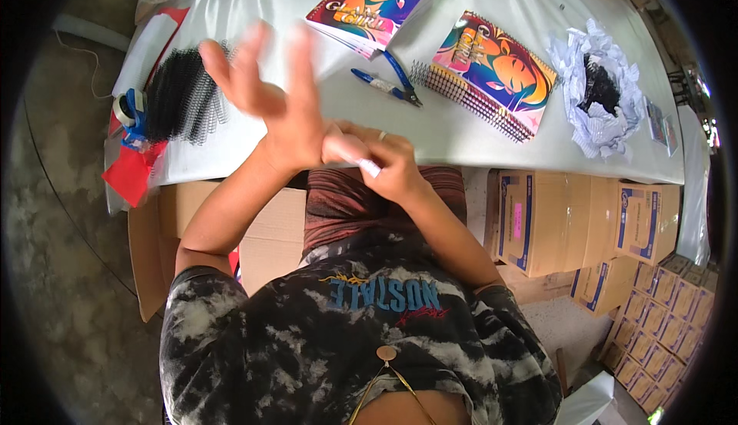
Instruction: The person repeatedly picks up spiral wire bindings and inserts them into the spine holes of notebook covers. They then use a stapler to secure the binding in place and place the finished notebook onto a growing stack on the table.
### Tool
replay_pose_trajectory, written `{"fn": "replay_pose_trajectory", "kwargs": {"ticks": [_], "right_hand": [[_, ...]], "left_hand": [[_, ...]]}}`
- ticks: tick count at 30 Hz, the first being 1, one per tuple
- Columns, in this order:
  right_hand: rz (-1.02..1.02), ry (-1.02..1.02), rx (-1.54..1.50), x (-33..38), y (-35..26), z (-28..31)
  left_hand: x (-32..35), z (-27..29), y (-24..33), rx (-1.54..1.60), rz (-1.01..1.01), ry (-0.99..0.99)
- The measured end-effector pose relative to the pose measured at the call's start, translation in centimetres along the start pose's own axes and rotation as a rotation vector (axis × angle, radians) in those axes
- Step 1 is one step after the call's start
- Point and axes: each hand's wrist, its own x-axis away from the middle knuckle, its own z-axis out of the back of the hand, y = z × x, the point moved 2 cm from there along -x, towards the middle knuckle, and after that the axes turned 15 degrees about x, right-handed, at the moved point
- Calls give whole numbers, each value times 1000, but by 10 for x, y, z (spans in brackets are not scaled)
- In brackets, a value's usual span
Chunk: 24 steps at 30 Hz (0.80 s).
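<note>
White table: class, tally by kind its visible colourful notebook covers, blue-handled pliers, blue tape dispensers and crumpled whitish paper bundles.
Colourful notebook covers: 2
Blue-handled pliers: 1
Blue tape dispenser: 1
Crumpled whitish paper bundle: 1
Total: 5

- Pliers (384, 83) are lying on the table (440, 147).
- A notebook pile (373, 4) is lying behind the pliers.
- A bound notebook (498, 68) is lying right of the pliers, crumpled paper (580, 129) farther right.
- Binding coils (184, 94) are lying left of the pliers.

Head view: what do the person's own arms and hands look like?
The left hand, blurred, and right hand are ungloved; the right wears a slim ring. Short sleeves, mottled black and pale grey, leave the forearms bare.
</note>
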Motion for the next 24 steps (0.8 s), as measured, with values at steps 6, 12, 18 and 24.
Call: {"fn": "replay_pose_trajectory", "kwargs": {"ticks": [6,12,18,24], "right_hand": [[-4,26,-131,-5,10,5],[-58,-101,-210,5,11,-3],[111,110,-216,-19,-28,16],[-239,-251,377,-55,-36,93]], "left_hand": [[64,-24,34,233,-146,-184],[8,-17,23,281,221,-89],[-29,8,54,782,520,-220],[-40,11,25,1229,1298,289]]}}
